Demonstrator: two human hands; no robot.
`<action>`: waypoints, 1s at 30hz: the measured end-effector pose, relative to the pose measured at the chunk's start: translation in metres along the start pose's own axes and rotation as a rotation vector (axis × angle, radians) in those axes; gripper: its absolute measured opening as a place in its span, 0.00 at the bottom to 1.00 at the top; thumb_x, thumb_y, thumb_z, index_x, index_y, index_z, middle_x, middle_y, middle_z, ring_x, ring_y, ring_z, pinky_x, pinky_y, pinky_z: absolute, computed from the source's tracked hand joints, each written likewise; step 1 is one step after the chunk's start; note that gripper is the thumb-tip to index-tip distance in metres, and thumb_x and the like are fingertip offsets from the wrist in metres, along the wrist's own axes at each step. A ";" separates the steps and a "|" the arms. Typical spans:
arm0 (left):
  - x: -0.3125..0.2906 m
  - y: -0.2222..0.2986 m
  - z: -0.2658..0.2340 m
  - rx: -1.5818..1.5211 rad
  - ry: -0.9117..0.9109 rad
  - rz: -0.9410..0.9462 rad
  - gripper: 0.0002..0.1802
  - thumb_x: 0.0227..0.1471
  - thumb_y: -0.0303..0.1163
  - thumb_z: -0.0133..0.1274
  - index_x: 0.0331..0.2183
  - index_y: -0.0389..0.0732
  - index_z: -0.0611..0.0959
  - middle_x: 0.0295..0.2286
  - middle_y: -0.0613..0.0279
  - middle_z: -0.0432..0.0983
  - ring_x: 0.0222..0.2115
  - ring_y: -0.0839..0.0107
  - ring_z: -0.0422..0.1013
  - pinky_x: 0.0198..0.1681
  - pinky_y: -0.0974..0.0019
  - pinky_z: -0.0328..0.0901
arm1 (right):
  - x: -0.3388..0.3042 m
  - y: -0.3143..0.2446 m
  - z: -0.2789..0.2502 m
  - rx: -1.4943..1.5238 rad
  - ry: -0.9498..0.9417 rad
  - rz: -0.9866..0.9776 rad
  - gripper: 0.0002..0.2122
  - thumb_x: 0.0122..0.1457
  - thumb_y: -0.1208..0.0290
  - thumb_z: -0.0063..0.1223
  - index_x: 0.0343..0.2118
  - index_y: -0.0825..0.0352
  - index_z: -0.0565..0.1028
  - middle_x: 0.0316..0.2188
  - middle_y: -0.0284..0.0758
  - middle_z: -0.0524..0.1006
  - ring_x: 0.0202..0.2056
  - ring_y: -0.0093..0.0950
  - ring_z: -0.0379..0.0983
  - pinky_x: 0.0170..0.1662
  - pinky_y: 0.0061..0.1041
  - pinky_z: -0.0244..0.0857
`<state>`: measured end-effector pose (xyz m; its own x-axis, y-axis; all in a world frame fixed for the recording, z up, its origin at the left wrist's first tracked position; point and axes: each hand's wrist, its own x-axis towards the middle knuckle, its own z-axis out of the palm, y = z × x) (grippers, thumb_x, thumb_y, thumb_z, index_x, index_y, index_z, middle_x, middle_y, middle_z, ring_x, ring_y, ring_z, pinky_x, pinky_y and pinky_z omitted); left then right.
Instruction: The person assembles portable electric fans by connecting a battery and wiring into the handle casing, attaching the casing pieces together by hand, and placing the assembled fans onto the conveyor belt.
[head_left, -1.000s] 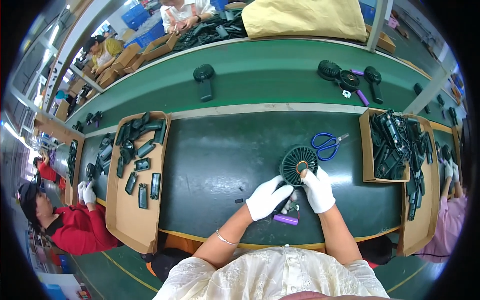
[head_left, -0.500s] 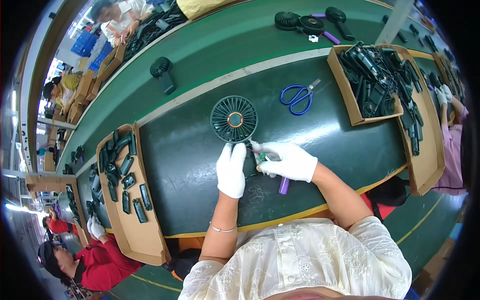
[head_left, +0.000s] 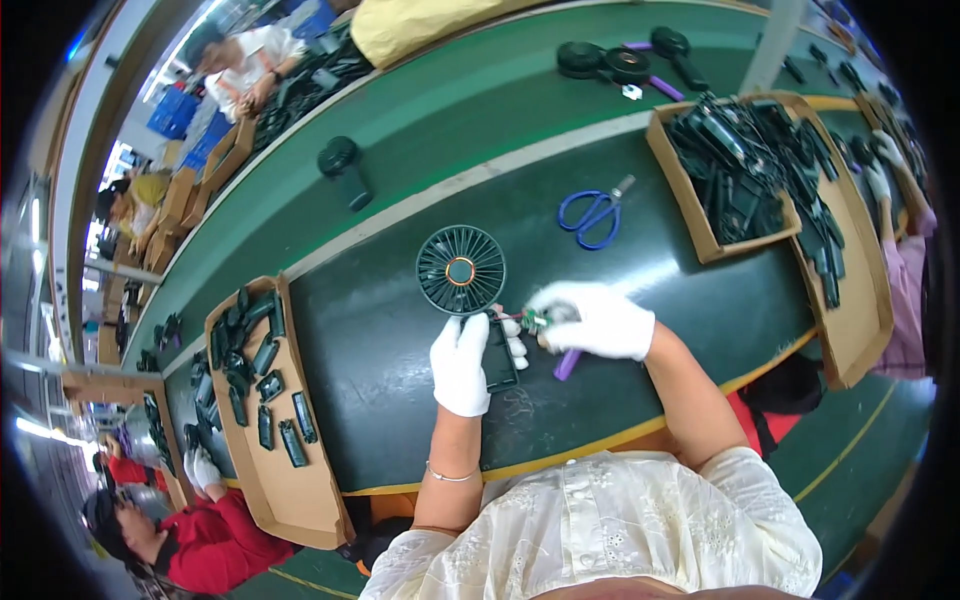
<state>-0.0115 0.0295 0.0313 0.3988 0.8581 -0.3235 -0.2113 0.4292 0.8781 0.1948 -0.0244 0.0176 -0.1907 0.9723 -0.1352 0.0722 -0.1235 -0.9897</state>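
White cotton gloves covered both my hands: my left hand point(head_left: 461, 364) was clamped on the black fan handle point(head_left: 497, 355) to steady it, its round grille point(head_left: 461, 269) lying just beyond, while my right hand point(head_left: 598, 320) pinched the small circuit board point(head_left: 534, 321) beside it.

This is a factory where many people sit in rows and put small fans together. A long dark green work table point(head_left: 700, 290) runs across the room, with a lighter green belt point(head_left: 470, 130) along its far edge. Brown cardboard trays point(head_left: 300, 500) full of black plastic parts point(head_left: 250, 350) sit at the left and right edges of the table. A round black fan grille point(head_left: 461, 270) and blue scissors point(head_left: 590, 215) lie near the middle. Other workers point(head_left: 250, 70) sit at more tables behind, with boxes and blue crates.
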 end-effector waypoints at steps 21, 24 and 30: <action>-0.011 -0.003 -0.024 0.320 0.142 0.592 0.14 0.58 0.29 0.47 0.44 0.35 0.80 0.35 0.55 0.81 0.34 0.65 0.78 0.41 0.64 0.71 | 0.007 0.016 0.033 0.854 -0.032 0.128 0.14 0.55 0.73 0.61 0.41 0.72 0.72 0.27 0.34 0.75 0.32 0.30 0.75 0.34 0.26 0.70; -0.019 0.014 -0.010 0.803 0.088 0.584 0.14 0.53 0.31 0.52 0.43 0.45 0.82 0.37 0.54 0.81 0.35 0.55 0.78 0.40 0.61 0.71 | 0.005 0.016 0.032 0.898 0.009 0.141 0.11 0.58 0.70 0.60 0.41 0.66 0.73 0.35 0.35 0.76 0.36 0.30 0.76 0.48 0.30 0.72; -0.006 -0.019 -0.014 0.839 -0.240 0.919 0.23 0.46 0.28 0.57 0.47 0.36 0.76 0.44 0.49 0.73 0.48 0.48 0.68 0.54 0.54 0.64 | 0.014 0.018 0.041 1.027 0.193 0.124 0.09 0.59 0.67 0.59 0.40 0.61 0.76 0.36 0.30 0.77 0.38 0.23 0.76 0.42 0.24 0.72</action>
<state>-0.0219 0.0199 0.0116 0.5758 0.6338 0.5165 0.0984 -0.6808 0.7258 0.1536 -0.0213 -0.0037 -0.0728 0.9454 -0.3176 -0.8015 -0.2449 -0.5455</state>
